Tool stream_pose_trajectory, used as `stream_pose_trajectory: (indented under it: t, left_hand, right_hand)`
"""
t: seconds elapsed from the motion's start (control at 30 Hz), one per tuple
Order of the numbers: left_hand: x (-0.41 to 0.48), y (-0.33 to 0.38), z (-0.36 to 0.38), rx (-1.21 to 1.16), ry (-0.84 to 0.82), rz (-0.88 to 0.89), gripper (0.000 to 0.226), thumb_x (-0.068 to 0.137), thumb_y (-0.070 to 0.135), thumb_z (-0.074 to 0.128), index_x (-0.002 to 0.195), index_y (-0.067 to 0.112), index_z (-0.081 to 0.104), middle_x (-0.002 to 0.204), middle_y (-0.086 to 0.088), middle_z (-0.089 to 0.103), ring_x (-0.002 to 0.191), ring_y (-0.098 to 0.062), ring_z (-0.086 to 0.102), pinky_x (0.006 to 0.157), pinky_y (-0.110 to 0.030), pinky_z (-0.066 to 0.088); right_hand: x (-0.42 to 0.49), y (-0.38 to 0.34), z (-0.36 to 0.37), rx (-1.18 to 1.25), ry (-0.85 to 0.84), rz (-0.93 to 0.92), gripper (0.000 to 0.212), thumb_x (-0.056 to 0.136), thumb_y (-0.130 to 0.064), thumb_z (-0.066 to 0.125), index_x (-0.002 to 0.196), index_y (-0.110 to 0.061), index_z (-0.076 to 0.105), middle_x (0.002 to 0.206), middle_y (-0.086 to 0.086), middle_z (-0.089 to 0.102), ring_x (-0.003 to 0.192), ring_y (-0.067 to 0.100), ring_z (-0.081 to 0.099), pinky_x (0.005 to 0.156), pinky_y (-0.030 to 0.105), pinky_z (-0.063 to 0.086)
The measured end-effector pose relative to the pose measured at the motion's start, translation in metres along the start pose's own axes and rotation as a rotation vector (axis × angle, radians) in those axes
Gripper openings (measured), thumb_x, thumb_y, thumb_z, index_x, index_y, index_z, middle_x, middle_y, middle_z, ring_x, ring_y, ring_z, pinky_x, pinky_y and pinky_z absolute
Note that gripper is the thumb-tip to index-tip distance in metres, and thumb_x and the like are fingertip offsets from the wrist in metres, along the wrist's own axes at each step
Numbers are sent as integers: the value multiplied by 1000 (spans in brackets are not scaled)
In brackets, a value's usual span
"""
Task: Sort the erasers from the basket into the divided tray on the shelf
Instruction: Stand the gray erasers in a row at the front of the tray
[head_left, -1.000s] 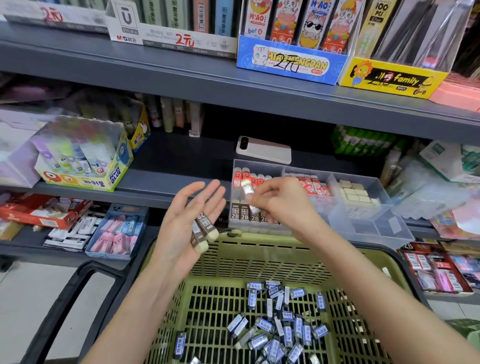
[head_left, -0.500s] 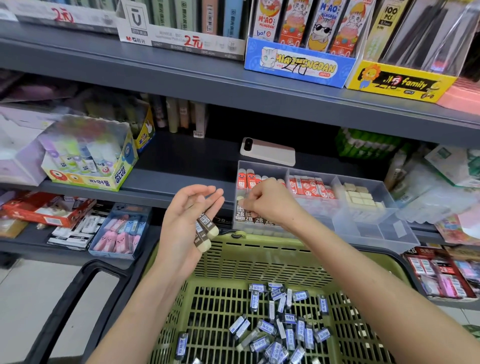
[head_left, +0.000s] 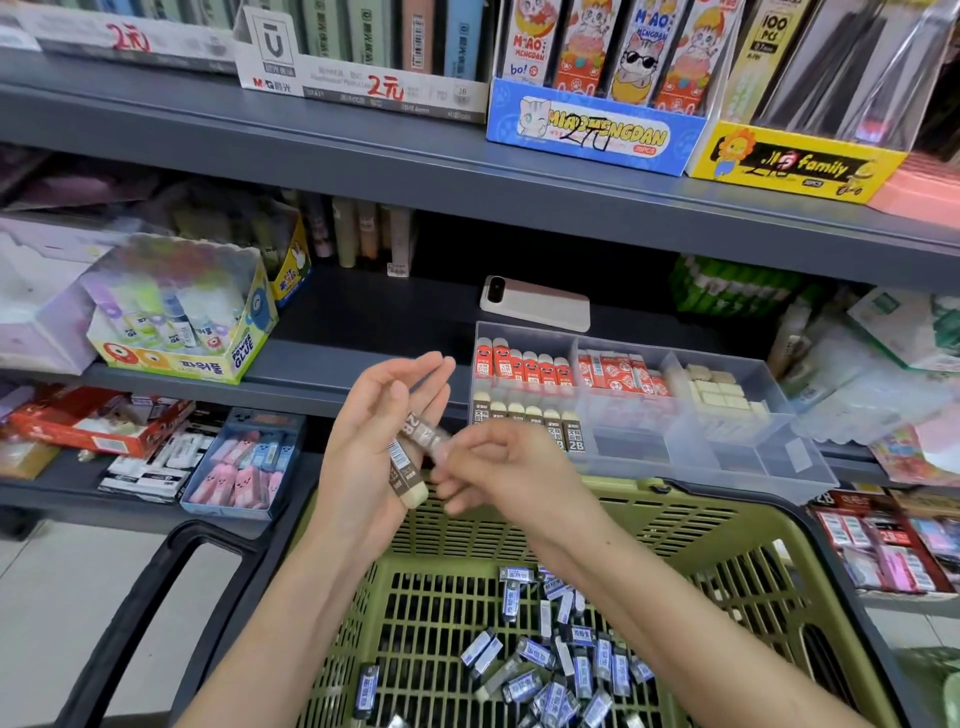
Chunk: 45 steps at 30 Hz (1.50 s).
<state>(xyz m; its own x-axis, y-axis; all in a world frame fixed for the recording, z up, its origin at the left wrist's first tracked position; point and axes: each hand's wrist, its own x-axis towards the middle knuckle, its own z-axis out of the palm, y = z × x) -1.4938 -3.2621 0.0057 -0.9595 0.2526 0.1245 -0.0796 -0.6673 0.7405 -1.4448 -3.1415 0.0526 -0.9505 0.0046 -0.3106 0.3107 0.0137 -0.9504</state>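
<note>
my left hand (head_left: 363, 431) is up, fingers nearly straight, two brown 2b erasers (head_left: 406, 475) lying across it. my right hand (head_left: 511, 467), fingers curled, pinches the upper eraser (head_left: 422, 434) by its end, blurred. green basket (head_left: 675, 501) below holds blue erasers (head_left: 545, 670); divided tray (head_left: 779, 457) just behind on the shelf.

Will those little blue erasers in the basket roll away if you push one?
Probably not: the blue erasers look flat-sided and blocky, so one would likely slide, not roll. They seem small and light, and could snag in the slots of the basket.
</note>
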Motion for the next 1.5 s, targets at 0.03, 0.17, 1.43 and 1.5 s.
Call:
stream_pose_trajectory:
  t: [0.03, 0.17, 1.43, 1.5]
  left_hand:
    - [0, 0, 0, 12, 20, -3, 17, 90, 22, 52, 93, 19, 69, 120, -11, 65, 123, -27, 55, 100, -34, 46]
    - [2, -2, -4, 101, 231, -34, 23, 97, 19, 46, 89, 17, 67, 85, -3, 66, 89, -20, 68, 71, -30, 56]
    - [-11, 2, 10, 279, -106, 124, 42, 83, 0, 38, 120, 16, 50, 113, -9, 62, 124, -27, 51, 107, -31, 38]
    - [-13, -1, 10, 551, -192, 139, 43, 87, 9, 44, 127, 24, 45, 128, 4, 57, 130, -16, 45, 109, -25, 32]
  right_hand:
    - [0, -2, -8, 40, 54, -34, 8, 85, -9, 66, 88, -2, 64, 73, 10, 66, 57, 11, 60, 57, 19, 53]
    - [11, -19, -52, -59, 265, -232, 2, 85, -10, 65, 85, -12, 63, 83, 0, 65, 69, 9, 61, 57, 20, 52]
    - [-10, 4, -8, 24, 30, 24, 10, 90, -18, 59, 88, -9, 62, 77, 5, 64, 59, 6, 59, 58, 19, 51]
    - [-9, 3, -19, 196, 92, -11, 8, 88, -10, 61, 92, -4, 62, 77, 7, 67, 66, 13, 64, 66, 22, 54]
